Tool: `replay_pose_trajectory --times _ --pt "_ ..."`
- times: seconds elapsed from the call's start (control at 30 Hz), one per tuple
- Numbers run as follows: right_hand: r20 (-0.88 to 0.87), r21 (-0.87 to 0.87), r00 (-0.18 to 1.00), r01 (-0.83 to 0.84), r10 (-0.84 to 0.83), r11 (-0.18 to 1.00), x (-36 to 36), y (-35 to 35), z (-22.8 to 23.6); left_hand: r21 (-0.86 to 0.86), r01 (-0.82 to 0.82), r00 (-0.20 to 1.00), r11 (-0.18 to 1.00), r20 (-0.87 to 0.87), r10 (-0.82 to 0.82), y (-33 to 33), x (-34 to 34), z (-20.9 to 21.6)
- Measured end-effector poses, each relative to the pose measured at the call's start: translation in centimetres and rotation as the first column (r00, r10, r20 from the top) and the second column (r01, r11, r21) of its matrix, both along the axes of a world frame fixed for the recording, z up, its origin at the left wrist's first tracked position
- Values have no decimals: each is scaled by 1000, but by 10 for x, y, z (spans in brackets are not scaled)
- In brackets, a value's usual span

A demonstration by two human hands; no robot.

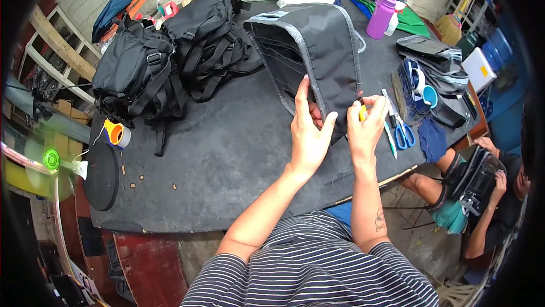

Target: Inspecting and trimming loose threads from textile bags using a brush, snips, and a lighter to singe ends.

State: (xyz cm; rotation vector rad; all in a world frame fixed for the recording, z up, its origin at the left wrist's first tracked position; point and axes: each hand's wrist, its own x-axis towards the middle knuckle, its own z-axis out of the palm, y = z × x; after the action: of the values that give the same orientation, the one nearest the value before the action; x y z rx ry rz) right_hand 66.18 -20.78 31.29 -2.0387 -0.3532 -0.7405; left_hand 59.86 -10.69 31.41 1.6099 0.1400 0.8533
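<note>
A black fabric bag (pixel 335 43) with grey-bound edges stands open on its side in front of me, its hollow inside facing left. My left hand (pixel 309 139) grips its near lower edge, thumb on the outer face and fingers along the bound rim. At the bag's right near corner, my right hand (pixel 366 131) is closed around a small yellow tool (pixel 363 113); its working end is hidden by the fingers, so its exact kind does not show. Both hands are close together above the table's near right part.
Black strapped bags (pixel 136 71) crowd the table's left back. To the right lie blue-handled scissors (pixel 404 137), pens and a blue tape roll (pixel 430 97). A purple bottle (pixel 381 16) stands behind. A tape roll (pixel 116 134) sits at left. Another person (pixel 482 193) sits at right holding a black bag.
</note>
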Motion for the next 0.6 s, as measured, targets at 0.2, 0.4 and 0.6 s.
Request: replay_pose_trajectory --times 0.2,0.4,0.6 --pt "44 -48 999 -9 12 999 -2 0 2 -14 15 1000 1000 4 -15 1 -3 0" --pt "-131 609 883 -287 451 739 0 -12 -1 28 -19 1000 999 -19 19 4 -16 1" --pt "-205 449 805 -428 557 784 -3 -29 12 161 -80 996 984 42 74 21 -42 9"
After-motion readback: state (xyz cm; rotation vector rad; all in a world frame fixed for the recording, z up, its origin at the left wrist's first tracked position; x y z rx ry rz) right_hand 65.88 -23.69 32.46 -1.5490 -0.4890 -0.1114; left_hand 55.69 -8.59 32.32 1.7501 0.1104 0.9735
